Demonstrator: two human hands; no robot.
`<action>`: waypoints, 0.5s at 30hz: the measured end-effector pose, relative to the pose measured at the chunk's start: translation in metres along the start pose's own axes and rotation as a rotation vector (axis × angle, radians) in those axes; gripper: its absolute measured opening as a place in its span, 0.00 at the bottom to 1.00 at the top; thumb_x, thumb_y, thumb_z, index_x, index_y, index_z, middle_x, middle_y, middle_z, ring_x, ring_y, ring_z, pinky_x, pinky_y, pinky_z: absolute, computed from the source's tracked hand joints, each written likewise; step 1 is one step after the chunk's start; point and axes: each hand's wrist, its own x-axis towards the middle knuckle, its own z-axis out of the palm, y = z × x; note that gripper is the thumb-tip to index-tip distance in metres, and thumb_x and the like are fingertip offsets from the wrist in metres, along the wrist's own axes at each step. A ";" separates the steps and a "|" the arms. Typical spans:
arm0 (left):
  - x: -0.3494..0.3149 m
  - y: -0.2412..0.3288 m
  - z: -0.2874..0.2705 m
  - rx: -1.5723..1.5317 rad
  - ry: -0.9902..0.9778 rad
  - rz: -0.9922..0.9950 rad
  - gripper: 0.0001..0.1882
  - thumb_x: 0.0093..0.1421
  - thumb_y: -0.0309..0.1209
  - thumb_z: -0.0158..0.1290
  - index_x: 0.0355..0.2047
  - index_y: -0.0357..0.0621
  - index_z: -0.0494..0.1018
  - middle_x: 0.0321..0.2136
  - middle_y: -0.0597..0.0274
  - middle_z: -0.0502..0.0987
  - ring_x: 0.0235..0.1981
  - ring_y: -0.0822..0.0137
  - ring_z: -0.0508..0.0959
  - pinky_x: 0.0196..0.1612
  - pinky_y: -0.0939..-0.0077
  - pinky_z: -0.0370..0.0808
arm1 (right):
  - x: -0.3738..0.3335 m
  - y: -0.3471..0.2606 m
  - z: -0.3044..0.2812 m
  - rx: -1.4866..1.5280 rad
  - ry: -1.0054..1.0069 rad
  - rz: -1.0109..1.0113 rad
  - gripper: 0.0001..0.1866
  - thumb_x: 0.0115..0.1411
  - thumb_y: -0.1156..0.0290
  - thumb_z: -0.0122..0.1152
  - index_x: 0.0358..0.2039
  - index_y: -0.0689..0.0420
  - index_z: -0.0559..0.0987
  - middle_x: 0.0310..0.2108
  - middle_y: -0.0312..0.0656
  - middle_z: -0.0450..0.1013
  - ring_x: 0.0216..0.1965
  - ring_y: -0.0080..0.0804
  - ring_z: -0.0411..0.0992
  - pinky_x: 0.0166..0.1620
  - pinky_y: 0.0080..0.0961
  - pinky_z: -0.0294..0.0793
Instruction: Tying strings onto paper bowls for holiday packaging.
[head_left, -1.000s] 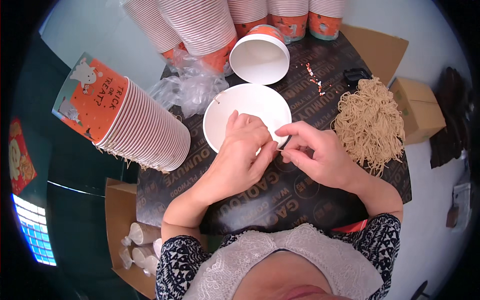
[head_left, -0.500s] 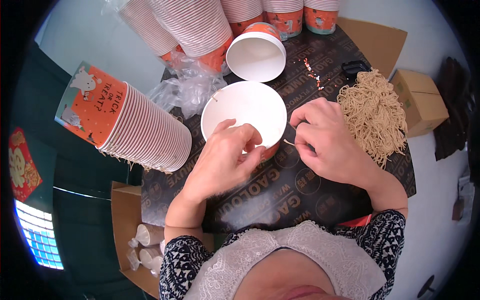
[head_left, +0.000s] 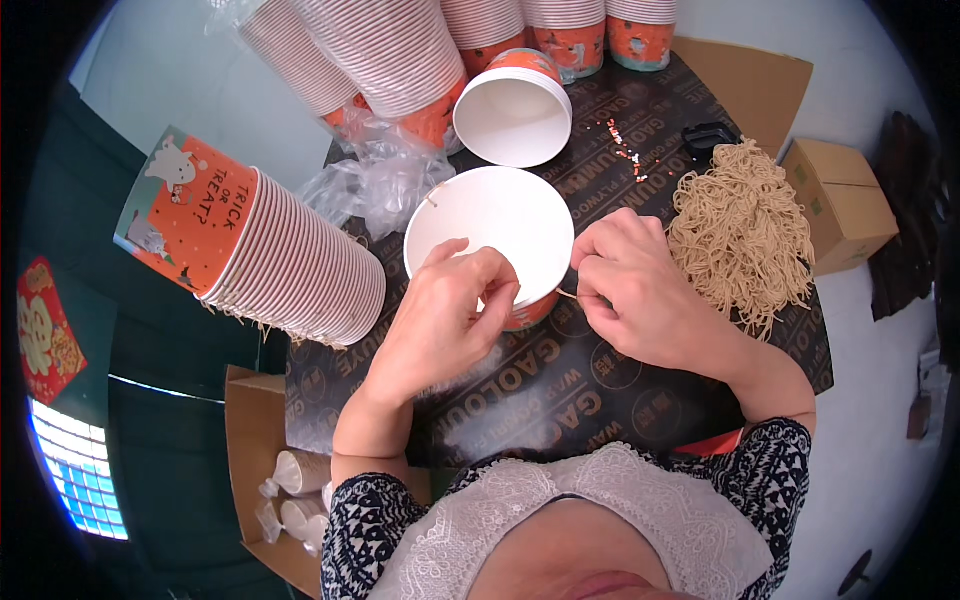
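Observation:
A white-lined paper bucket [head_left: 500,215] with an orange outside stands on the dark table in front of me. A short piece of tan cord shows at its far left rim. My left hand [head_left: 445,315] is closed at the near rim, thumb and forefinger pinched together there; the fingertips partly hide the rim. Just right of the bucket, my right hand [head_left: 630,280] pinches a thin tan cord [head_left: 567,294], whose end sticks out toward the bucket wall. The rest of that cord is hidden in my fingers.
A pile of tan cords [head_left: 745,240] lies at the right, a black object [head_left: 710,137] behind it. Small orange and white bits [head_left: 627,155] are scattered nearby. Nested buckets [head_left: 290,265] lean at left; another bucket [head_left: 512,120], wrapped stacks [head_left: 385,55] and plastic film [head_left: 385,175] are farther back.
My right hand has moved slightly left, bringing the cord's end close to the bucket's side. My left hand stays at the rim, with its thumb and forefinger drawn a little closer together.

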 end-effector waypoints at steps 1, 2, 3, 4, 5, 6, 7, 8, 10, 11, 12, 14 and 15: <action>0.001 0.000 0.000 -0.002 -0.001 -0.002 0.01 0.57 0.23 0.54 0.28 0.39 0.73 0.17 0.55 0.76 0.21 0.54 0.78 0.61 0.51 0.65 | 0.000 0.001 0.000 -0.002 -0.001 0.003 0.06 0.46 0.80 0.61 0.22 0.59 0.72 0.38 0.40 0.70 0.44 0.39 0.65 0.48 0.35 0.60; 0.001 0.000 0.000 -0.004 -0.002 -0.004 0.01 0.57 0.23 0.54 0.28 0.39 0.73 0.17 0.55 0.75 0.21 0.54 0.78 0.61 0.51 0.65 | 0.000 0.001 0.000 -0.003 -0.002 0.003 0.06 0.46 0.80 0.61 0.22 0.59 0.72 0.38 0.40 0.70 0.44 0.39 0.65 0.48 0.35 0.60; 0.002 0.000 0.000 -0.005 -0.003 -0.004 0.01 0.57 0.23 0.54 0.28 0.39 0.73 0.17 0.55 0.75 0.21 0.54 0.78 0.61 0.51 0.65 | 0.000 0.001 0.000 0.003 0.002 0.006 0.06 0.46 0.80 0.61 0.22 0.59 0.72 0.38 0.40 0.70 0.44 0.39 0.65 0.48 0.35 0.60; 0.002 0.000 0.000 0.000 -0.002 -0.001 0.01 0.57 0.23 0.54 0.28 0.39 0.73 0.17 0.56 0.75 0.21 0.54 0.78 0.61 0.51 0.65 | 0.000 0.001 0.000 0.010 0.005 0.008 0.06 0.46 0.81 0.61 0.22 0.59 0.72 0.38 0.40 0.70 0.44 0.39 0.65 0.47 0.35 0.60; 0.001 -0.001 0.000 0.004 -0.002 0.001 0.01 0.57 0.23 0.54 0.28 0.39 0.73 0.17 0.56 0.75 0.21 0.54 0.78 0.61 0.51 0.65 | 0.000 0.001 0.000 0.010 0.004 0.007 0.06 0.46 0.81 0.61 0.22 0.59 0.72 0.38 0.40 0.70 0.44 0.39 0.65 0.47 0.35 0.60; 0.001 -0.001 0.000 0.004 -0.002 0.001 0.01 0.57 0.23 0.54 0.28 0.39 0.73 0.17 0.56 0.75 0.21 0.54 0.78 0.61 0.51 0.65 | 0.000 0.001 0.000 0.013 0.004 0.008 0.06 0.46 0.81 0.61 0.22 0.59 0.72 0.38 0.40 0.70 0.44 0.39 0.65 0.47 0.35 0.60; 0.001 -0.001 0.000 0.008 -0.002 0.005 0.01 0.57 0.23 0.54 0.28 0.39 0.73 0.17 0.56 0.75 0.21 0.54 0.78 0.61 0.51 0.65 | 0.000 0.001 0.001 0.015 0.005 0.008 0.06 0.46 0.81 0.61 0.22 0.59 0.72 0.37 0.40 0.70 0.44 0.39 0.65 0.47 0.35 0.60; 0.001 -0.001 0.001 0.011 -0.002 0.010 0.01 0.57 0.23 0.54 0.28 0.40 0.73 0.17 0.56 0.76 0.21 0.54 0.78 0.61 0.51 0.65 | 0.000 0.002 0.001 0.015 0.005 0.008 0.06 0.46 0.81 0.61 0.22 0.59 0.72 0.37 0.40 0.70 0.44 0.39 0.65 0.47 0.35 0.60; 0.001 -0.001 0.001 0.004 -0.001 0.007 0.01 0.57 0.23 0.54 0.28 0.40 0.73 0.17 0.56 0.75 0.21 0.54 0.78 0.61 0.51 0.65 | 0.000 0.002 0.001 0.015 -0.003 0.011 0.06 0.46 0.81 0.61 0.23 0.59 0.72 0.37 0.40 0.70 0.44 0.39 0.65 0.47 0.35 0.60; 0.001 0.000 0.001 -0.003 0.001 0.003 0.01 0.57 0.23 0.54 0.28 0.40 0.73 0.17 0.56 0.75 0.21 0.54 0.78 0.61 0.51 0.65 | 0.000 0.002 0.002 0.015 -0.003 0.011 0.06 0.46 0.81 0.61 0.23 0.59 0.72 0.37 0.40 0.70 0.44 0.39 0.65 0.47 0.35 0.60; 0.001 0.000 0.001 -0.003 0.001 0.003 0.01 0.57 0.23 0.54 0.28 0.40 0.73 0.17 0.56 0.75 0.21 0.54 0.78 0.61 0.51 0.65 | 0.000 0.002 0.002 0.012 0.001 0.009 0.06 0.46 0.81 0.61 0.23 0.60 0.72 0.37 0.40 0.70 0.44 0.39 0.65 0.47 0.35 0.60; 0.001 0.000 0.001 0.003 0.002 0.006 0.01 0.57 0.23 0.54 0.28 0.40 0.73 0.17 0.56 0.76 0.21 0.54 0.78 0.61 0.51 0.65 | 0.001 0.003 0.003 0.009 0.005 0.007 0.06 0.46 0.81 0.61 0.24 0.60 0.73 0.37 0.40 0.70 0.44 0.39 0.65 0.47 0.35 0.60; 0.001 0.000 0.001 0.002 0.002 0.006 0.01 0.57 0.23 0.54 0.28 0.40 0.73 0.17 0.56 0.76 0.21 0.54 0.78 0.61 0.51 0.65 | 0.001 0.003 0.004 0.006 0.010 0.007 0.06 0.46 0.81 0.61 0.24 0.60 0.73 0.37 0.40 0.70 0.44 0.39 0.65 0.47 0.35 0.61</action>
